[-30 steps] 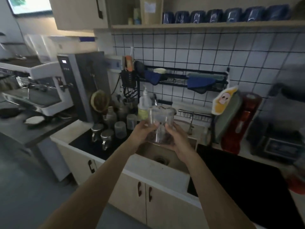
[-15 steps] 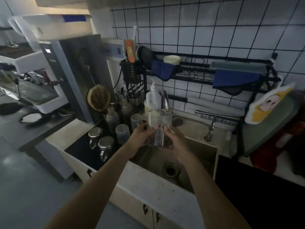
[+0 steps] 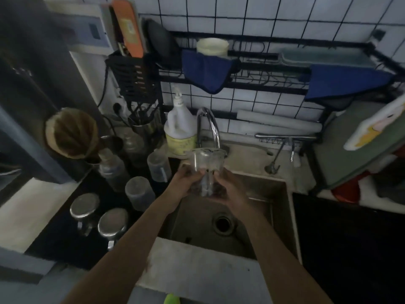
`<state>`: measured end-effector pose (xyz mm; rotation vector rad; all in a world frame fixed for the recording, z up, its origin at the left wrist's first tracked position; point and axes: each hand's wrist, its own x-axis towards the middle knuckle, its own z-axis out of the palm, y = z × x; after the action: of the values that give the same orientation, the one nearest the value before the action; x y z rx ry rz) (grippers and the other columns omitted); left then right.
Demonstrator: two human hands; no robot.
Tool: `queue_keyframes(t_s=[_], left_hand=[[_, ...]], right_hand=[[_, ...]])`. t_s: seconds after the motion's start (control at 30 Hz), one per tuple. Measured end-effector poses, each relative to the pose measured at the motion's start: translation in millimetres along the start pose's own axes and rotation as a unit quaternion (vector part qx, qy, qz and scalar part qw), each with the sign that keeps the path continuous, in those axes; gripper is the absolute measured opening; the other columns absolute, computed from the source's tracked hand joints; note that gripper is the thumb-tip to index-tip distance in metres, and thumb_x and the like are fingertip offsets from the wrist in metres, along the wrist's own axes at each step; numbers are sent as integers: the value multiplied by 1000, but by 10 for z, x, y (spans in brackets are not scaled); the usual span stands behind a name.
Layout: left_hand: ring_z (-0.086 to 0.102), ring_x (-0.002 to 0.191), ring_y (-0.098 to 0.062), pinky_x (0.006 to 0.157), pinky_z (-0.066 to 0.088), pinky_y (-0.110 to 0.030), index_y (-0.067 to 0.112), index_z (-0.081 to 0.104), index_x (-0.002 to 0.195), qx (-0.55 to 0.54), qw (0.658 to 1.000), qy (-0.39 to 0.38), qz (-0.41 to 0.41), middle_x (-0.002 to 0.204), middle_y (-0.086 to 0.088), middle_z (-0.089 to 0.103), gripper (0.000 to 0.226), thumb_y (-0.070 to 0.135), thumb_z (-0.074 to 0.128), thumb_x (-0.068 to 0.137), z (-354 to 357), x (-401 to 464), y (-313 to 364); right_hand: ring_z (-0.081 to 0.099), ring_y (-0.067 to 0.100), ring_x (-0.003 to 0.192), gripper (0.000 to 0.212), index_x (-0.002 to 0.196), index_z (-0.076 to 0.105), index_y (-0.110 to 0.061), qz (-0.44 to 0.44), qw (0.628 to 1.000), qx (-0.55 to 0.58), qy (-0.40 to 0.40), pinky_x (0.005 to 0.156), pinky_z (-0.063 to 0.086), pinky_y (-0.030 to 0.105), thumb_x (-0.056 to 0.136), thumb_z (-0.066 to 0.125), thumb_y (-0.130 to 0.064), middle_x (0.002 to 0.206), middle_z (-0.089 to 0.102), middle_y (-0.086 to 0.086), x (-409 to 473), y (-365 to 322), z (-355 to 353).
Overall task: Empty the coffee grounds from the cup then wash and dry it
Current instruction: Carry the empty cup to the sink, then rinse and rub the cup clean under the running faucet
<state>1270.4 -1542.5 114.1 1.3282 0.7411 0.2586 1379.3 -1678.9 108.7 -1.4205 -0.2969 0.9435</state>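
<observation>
Dim, underexposed kitchen view, softly blurred, with wide-angle bending at the edges.

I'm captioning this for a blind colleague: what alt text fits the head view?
Two hands, left hand and right hand, hold a clear cup upright over the sink, beneath the faucet. No running water is visible; a soap bottle stands behind.

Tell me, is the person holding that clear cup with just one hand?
No. Both the left hand and the right hand wrap around the lower part of the clear cup, held upright above the sink.
</observation>
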Motion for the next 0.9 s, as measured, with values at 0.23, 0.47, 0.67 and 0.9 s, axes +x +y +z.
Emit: queue_keyframes(t_s=[0.23,0.47,0.67,0.9], left_hand=[[77,63,-7,56,59,-20,17,73,99,-7,996,-44,-73,73,6,80,11,26,70,104,-130,449,-135],[60,66,-30,66,47,-36,17,69,89,30,989,-65,-132,76,-18,61,19,30,78,98,-98,733,-260],[77,111,-28,104,60,-49,20,76,119,-22,988,-28,-152,118,-8,81,38,45,83,91,-176,950,-426],[69,128,-34,116,50,-59,18,67,142,-50,988,-41,-139,138,-10,73,85,60,87,71,-292,1142,-709]], right_hand=[[72,34,115,34,135,66,-17,21,991,6,128,96,60,54,103,64,-28,128,74,12,282,213,176],[75,41,92,11,94,73,-15,73,965,-16,252,86,60,53,100,67,-21,99,78,21,712,500,14],[75,46,94,27,73,71,-16,66,942,-154,291,89,59,61,99,67,-22,93,78,25,1257,293,-204],[67,39,115,26,119,73,-2,-25,899,-381,214,93,50,40,102,58,-13,121,74,24,2004,-77,-161]])
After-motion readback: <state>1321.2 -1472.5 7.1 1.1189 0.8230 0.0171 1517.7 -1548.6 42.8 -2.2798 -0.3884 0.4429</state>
